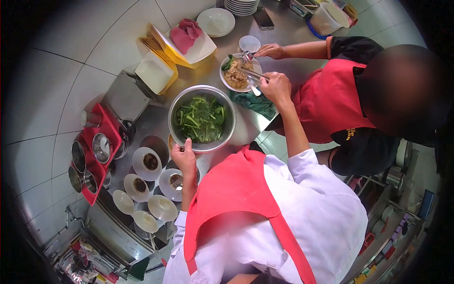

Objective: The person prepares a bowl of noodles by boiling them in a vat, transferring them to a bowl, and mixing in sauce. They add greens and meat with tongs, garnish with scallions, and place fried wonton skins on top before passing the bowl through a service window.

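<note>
My left hand (184,157) grips the near rim of a steel bowl (228,135) full of cut green vegetables (201,118). Above a white plate of noodles (238,75) my right hand (276,87) holds chopsticks (253,74), tips over the food. A white spoon (254,88) lies at the plate's near edge. A co-worker in a black shirt and red apron (331,99) reaches in from the right. Their hand (271,50) is at the plate's far rim, next to a metal utensil (246,56).
Several small white bowls (146,163), some with dark sauce, stand on the steel counter (156,120). Left of them is a red tray of steel cups (92,156). Yellow trays with a red cloth (185,34), stacked plates (241,5), a phone (263,18) and a green cloth (255,104) surround the plate.
</note>
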